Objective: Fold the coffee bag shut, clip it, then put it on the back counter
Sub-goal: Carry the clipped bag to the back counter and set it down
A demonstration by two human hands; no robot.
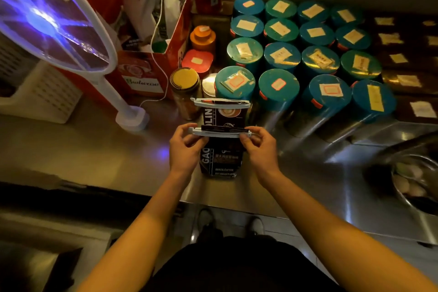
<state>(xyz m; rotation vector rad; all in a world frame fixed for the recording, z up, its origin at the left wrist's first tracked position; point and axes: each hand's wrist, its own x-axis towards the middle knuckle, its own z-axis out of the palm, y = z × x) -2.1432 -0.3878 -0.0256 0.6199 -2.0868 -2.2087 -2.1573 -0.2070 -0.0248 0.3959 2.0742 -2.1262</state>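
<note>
A dark coffee bag (220,161) stands upright near the front of the steel counter (94,149). Its folded top sits inside a long white clip (220,132). My left hand (184,147) pinches the clip's left end and my right hand (257,147) pinches its right end. Just behind stands a second dark coffee bag (225,115), its top held by its own white clip (221,103).
Several teal-lidded canisters (279,87) with labels fill the back right. A yellow-lidded jar (184,83), small tins and a red cardboard box (147,71) stand behind left. A glowing white bug-zapper racket (47,21) leans at left on its base. A metal bowl (412,178) lies at right.
</note>
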